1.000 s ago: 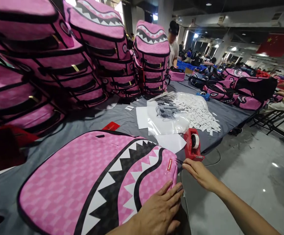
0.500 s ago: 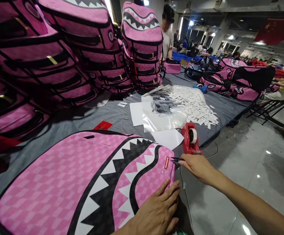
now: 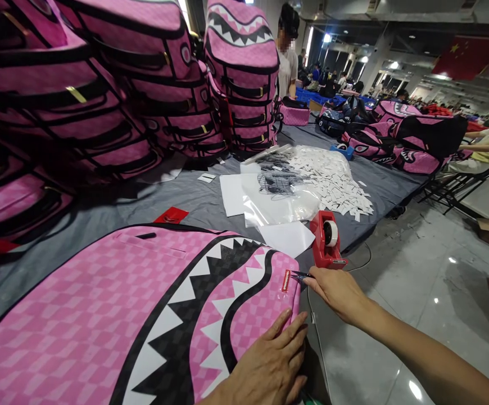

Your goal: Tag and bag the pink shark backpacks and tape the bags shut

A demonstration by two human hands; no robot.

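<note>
A pink checkered backpack (image 3: 80,304) with a black-and-white shark mouth lies flat in front of me. Near its right end is a small red label (image 3: 285,280) with a clear, shiny film around it. My left hand (image 3: 267,360) rests on the backpack's near edge, palm down, fingers stretched out. In my right hand (image 3: 333,289) is a pair of dark tweezers (image 3: 300,275), pinched between thumb and fingers. Their tips point left and reach the label's right edge; whether they grip the film I cannot tell.
A red tape dispenser (image 3: 329,242) stands beyond my right hand at the table edge. Behind it lie white paper (image 3: 289,237), a clear plastic bag (image 3: 270,197) and a heap of small white tags (image 3: 341,194). Stacked pink backpacks (image 3: 244,84) rise at the left and back. A person (image 3: 287,59) stands behind.
The view has shifted slightly, so the backpack appears a little further left. Both hands keep nearly the same places, with the tweezers still at the red label.
</note>
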